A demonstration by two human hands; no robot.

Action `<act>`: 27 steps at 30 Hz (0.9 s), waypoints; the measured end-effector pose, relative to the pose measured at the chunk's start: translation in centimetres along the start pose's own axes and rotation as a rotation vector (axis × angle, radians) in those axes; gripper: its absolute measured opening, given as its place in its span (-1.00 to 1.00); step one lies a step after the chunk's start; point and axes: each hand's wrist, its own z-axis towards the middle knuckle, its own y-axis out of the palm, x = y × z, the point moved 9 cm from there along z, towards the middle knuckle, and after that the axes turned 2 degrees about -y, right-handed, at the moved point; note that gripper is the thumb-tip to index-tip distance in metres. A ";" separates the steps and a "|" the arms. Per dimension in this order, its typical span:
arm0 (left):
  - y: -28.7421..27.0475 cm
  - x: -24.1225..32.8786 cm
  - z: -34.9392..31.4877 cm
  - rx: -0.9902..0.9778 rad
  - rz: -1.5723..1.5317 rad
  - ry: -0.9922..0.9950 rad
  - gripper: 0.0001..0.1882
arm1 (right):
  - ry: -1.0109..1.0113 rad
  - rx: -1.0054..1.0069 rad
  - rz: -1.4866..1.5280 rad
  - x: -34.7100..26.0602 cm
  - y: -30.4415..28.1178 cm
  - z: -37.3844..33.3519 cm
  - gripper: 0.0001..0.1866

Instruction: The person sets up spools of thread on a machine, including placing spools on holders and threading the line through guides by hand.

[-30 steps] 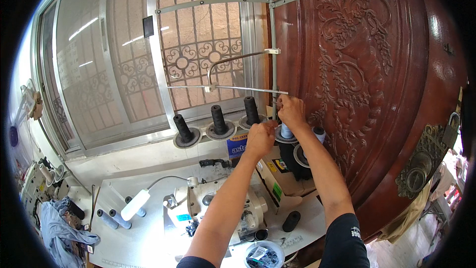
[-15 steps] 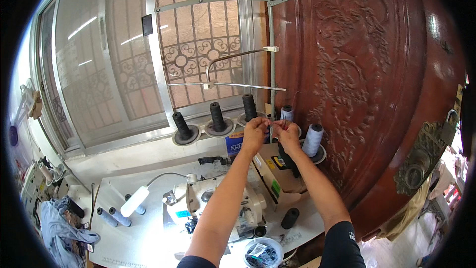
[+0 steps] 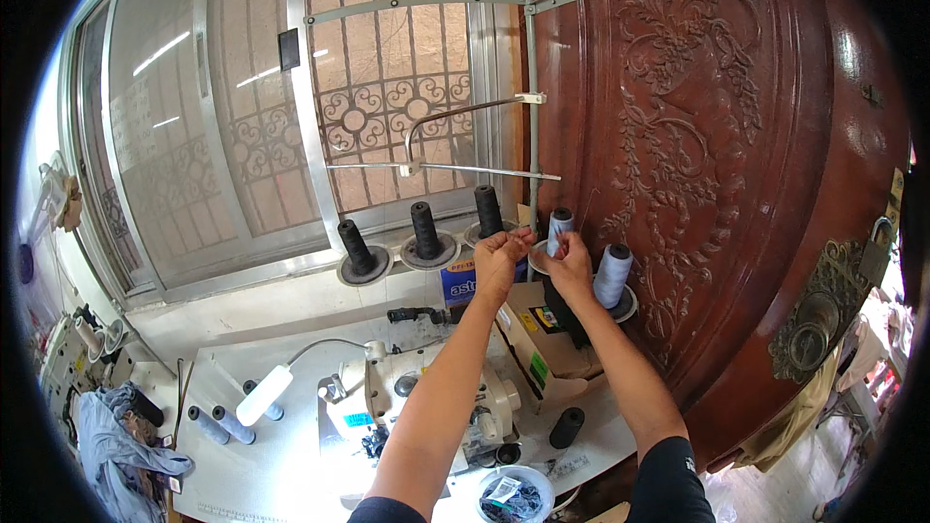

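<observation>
A barred window (image 3: 291, 116) and carved wooden door (image 3: 717, 136) back the counter (image 3: 281, 465); the left hand (image 3: 499, 261) and right hand (image 3: 572, 266), each grip pinched, meet at the pale blue thread spool (image 3: 560, 230); black spools (image 3: 423, 230) stand left of them.

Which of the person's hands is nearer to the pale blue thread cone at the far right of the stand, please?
Right. The right hand is just left of the pale blue thread cone; the left hand lies farther left.

Both forearms are bare to above the elbow; short black sleeves (image 3: 668, 475) cover the upper arms, with no gloves worn.
</observation>
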 end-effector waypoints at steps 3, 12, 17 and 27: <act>-0.3 -0.1 0.2 0.031 0.053 0.053 -0.85 | -0.117 0.040 -0.088 -2.7 -1.4 0.1 -0.60; -0.7 0.1 0.1 0.061 0.080 0.066 -0.85 | -0.430 -0.038 -0.638 -8.0 -1.1 -0.1 -0.72; -0.9 -0.7 0.3 0.063 0.065 0.051 -0.88 | -0.644 0.076 -0.669 -9.6 -1.3 -0.6 -0.84; -1.7 -0.9 0.6 0.072 0.178 0.136 -0.88 | -0.639 -0.010 -0.696 -10.4 -0.7 -0.8 -0.85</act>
